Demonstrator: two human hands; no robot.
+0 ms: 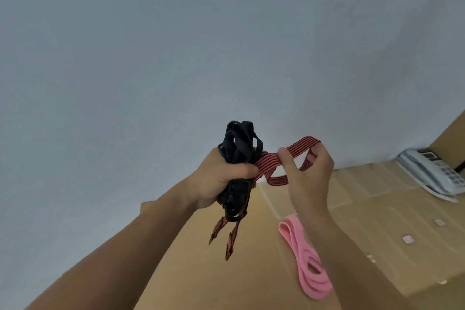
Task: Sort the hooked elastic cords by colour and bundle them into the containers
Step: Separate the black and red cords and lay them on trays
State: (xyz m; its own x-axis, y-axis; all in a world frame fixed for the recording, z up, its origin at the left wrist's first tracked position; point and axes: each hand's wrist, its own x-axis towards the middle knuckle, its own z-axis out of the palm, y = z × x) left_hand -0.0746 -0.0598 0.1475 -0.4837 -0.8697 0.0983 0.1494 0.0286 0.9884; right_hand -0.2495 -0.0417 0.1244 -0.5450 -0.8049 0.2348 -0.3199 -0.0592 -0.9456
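Note:
My left hand (221,176) grips a folded bundle of black cords (239,148) held upright in front of a pale wall. A red cord with black stripes (276,161) runs out of that fist to the right. My right hand (309,173) pinches its loop between thumb and fingers. Two dark red hooked ends (226,236) hang down below my left fist. A folded pink band (307,262) lies on the brown cardboard surface (226,284) below my right forearm. No container is in view.
A white desk telephone (432,171) sits at the right edge on the cardboard. Small white tabs (407,239) lie scattered on the cardboard to the right. A grey-blue wall (176,45) fills the upper part of the view.

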